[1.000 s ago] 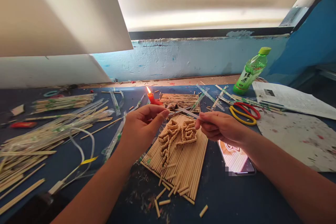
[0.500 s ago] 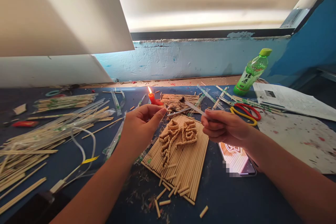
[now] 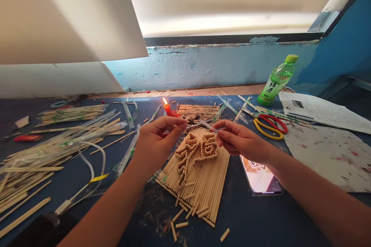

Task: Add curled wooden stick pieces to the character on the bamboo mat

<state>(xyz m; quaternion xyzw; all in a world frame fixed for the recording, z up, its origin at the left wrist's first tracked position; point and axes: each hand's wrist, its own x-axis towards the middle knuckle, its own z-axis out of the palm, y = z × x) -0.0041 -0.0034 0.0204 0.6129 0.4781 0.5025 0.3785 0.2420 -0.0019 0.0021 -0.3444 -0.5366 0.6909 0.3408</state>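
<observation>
Over the surface (image 3: pixel 246 220), right hand (image 3: pixel 242 139) pinches a pale stick (image 3: pixel 207 125), left hand (image 3: pixel 158 137) seemingly a small piece (image 3: pixel 188 120). Mind the lit candle (image 3: pixel 167 109).

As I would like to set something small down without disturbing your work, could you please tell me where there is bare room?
Blue tabletop lies bare at near right, between the stick panel, phone and right forearm. It is crowded leftward with sticks and cable, and behind with the lit candle and scissors.
</observation>
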